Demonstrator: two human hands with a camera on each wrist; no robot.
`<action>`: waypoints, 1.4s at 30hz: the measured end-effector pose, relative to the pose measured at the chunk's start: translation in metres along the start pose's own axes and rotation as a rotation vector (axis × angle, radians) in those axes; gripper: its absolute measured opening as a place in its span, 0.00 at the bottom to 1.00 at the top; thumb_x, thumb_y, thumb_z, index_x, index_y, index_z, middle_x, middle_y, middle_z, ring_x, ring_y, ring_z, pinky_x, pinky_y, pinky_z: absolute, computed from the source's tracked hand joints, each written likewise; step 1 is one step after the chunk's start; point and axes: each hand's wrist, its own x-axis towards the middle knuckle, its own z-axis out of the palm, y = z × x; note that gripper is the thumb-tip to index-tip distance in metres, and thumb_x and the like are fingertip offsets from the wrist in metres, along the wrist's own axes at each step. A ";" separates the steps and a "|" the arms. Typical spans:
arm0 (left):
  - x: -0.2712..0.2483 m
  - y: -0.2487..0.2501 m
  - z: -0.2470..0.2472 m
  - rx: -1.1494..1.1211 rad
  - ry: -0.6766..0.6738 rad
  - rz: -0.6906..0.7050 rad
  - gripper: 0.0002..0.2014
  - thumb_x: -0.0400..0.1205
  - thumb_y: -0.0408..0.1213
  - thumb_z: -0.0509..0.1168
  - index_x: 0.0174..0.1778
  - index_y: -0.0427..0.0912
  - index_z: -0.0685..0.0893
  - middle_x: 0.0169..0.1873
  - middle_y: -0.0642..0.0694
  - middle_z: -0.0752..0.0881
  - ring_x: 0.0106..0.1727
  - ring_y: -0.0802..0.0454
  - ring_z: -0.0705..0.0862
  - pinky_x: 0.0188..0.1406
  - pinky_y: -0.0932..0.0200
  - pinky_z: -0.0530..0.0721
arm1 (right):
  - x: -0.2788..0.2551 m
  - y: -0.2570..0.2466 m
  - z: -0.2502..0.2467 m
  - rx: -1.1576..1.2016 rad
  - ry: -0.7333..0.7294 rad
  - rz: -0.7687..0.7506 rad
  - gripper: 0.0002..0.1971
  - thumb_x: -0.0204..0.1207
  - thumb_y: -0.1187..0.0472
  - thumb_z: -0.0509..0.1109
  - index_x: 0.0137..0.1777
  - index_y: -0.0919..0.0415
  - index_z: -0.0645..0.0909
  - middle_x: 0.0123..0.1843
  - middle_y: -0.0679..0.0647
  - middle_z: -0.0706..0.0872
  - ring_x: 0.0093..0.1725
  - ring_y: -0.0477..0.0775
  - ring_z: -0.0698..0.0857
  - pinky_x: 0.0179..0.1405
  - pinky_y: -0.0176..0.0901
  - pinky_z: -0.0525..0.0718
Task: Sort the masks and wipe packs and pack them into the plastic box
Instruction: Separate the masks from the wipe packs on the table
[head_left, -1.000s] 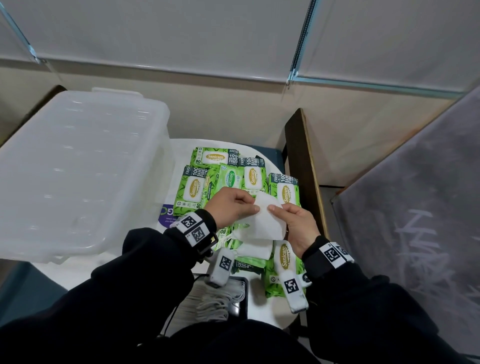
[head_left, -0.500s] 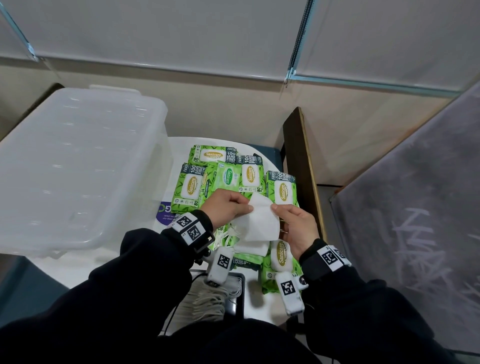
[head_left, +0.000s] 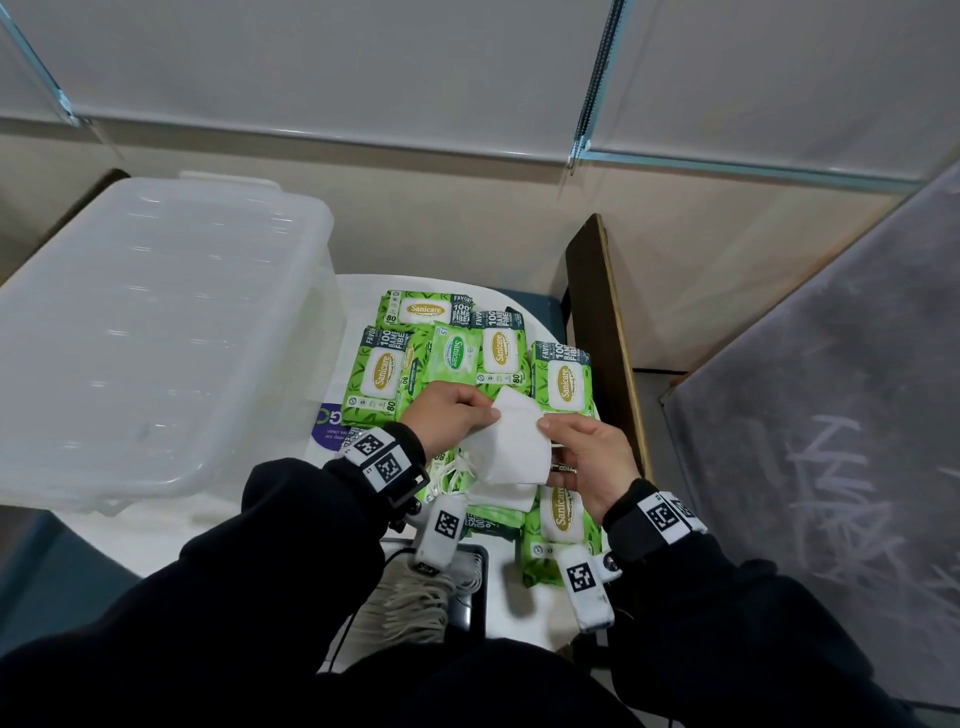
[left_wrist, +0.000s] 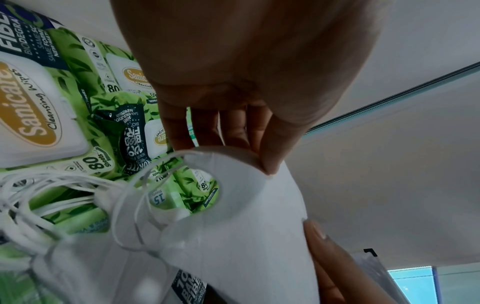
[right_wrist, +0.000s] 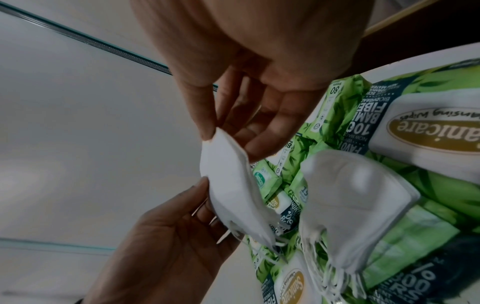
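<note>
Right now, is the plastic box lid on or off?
On. The plastic box shows its translucent lid seated over the rim; nothing packed is visible through it.

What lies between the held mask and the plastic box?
In the head view, only the left hand gripping the white mask, a green wipe pack and bare white table separate it from the plastic box.

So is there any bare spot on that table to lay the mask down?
Little. A bare strip of white table runs between the plastic box and the green wipe packs, and another lies at the near edge by the sleeves. The middle is crowded: packs overlap, with more masks under both hands holding the white mask.
</note>
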 end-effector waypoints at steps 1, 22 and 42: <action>0.001 -0.002 0.000 0.014 -0.008 0.002 0.10 0.79 0.33 0.77 0.32 0.47 0.90 0.32 0.53 0.88 0.38 0.50 0.83 0.44 0.57 0.80 | 0.001 0.001 -0.001 -0.011 0.005 0.006 0.03 0.77 0.65 0.79 0.50 0.62 0.91 0.45 0.59 0.92 0.39 0.60 0.87 0.29 0.47 0.89; 0.021 -0.034 -0.013 0.473 0.048 -0.256 0.05 0.76 0.31 0.74 0.42 0.32 0.92 0.38 0.34 0.93 0.40 0.37 0.94 0.40 0.40 0.94 | 0.042 0.062 -0.021 -0.166 0.215 0.141 0.06 0.70 0.70 0.84 0.42 0.66 0.90 0.30 0.59 0.86 0.21 0.52 0.78 0.19 0.36 0.74; 0.010 -0.062 -0.004 0.748 0.147 -0.085 0.11 0.72 0.41 0.78 0.46 0.52 0.85 0.44 0.54 0.87 0.43 0.52 0.87 0.42 0.57 0.86 | 0.049 0.069 -0.019 -0.326 0.297 0.106 0.10 0.65 0.62 0.88 0.41 0.58 0.90 0.33 0.56 0.90 0.27 0.53 0.83 0.24 0.42 0.78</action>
